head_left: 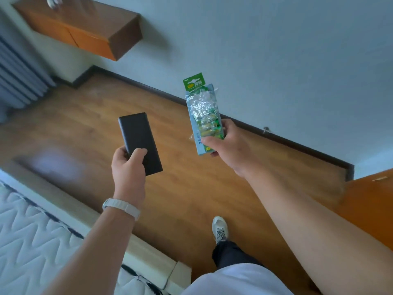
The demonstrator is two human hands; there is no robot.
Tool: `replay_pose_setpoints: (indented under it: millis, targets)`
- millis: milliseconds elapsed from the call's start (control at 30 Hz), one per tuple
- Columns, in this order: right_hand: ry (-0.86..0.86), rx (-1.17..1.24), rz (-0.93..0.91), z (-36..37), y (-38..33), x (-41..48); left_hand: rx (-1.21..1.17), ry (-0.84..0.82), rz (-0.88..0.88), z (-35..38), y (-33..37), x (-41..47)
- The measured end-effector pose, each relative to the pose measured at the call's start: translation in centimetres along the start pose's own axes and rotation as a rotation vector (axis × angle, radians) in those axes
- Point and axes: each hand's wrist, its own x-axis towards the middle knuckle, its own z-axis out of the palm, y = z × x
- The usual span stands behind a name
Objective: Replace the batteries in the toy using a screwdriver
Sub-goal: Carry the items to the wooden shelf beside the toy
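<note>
Not much to read here tbh, only the battery pack (203,116) has any print on it. The green header card (194,81) at its top has a yellow-and-white logo with a line of small white characters under it, but it's too blurry to spell out. Along the edge of the pale blue backing card (197,135) there's blue print starting with what looks like "24", and the rest is unclear.

I have a white ribbed watch strap (122,207) round my left wrist, my forearms (91,248) uncovered, and below them a white shirt (234,281), dark trousers (230,255) and a white trainer with grey laces (220,228).
</note>
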Motion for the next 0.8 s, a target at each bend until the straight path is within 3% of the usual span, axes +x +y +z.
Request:
replay_pose_setpoints:
  millis: [233,433,800]
  targets:
    - [-0.134,0.030,0.029,-4.3,0.1,10.1,0.015,0.099,0.006,8.6,2.3,4.8]
    - [-0.178,0.060,0.023,-5.8,-0.8,14.4,0.040,0.082,0.033,12.6,4.2,7.3]
    - [-0.306,-0.017,-0.051,2.2,-6.3,20.4,-0.046,0.186,0.113,6.9,9.3,13.7]
